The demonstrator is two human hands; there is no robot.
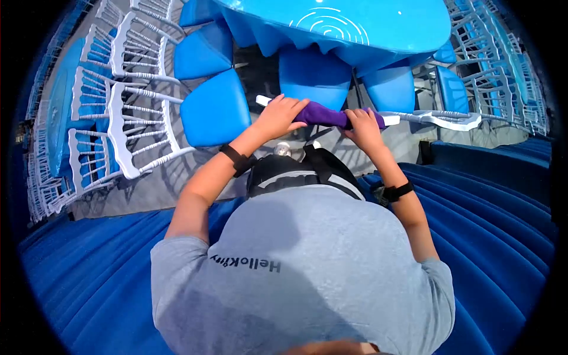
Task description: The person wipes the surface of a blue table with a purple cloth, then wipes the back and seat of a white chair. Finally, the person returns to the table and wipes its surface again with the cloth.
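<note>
A purple cloth (pixel 324 115) lies wrapped over the top rail of a white chair (pixel 261 100), whose pale ends stick out on both sides. My left hand (pixel 280 117) is closed on the cloth and rail near the left end. Farther right, my right hand (pixel 365 128) grips the cloth close to the rail's other end. The blue seat (pixel 313 80) of a chair shows just beyond the cloth. Both wrists wear dark bands.
A round table with a glossy blue cover (pixel 396 29) stands ahead. White chairs with blue seats (pixel 215 109) surround it, and more white chairs (pixel 127 118) stand at the left and right. Blue draped fabric (pixel 485 225) spreads behind me on both sides.
</note>
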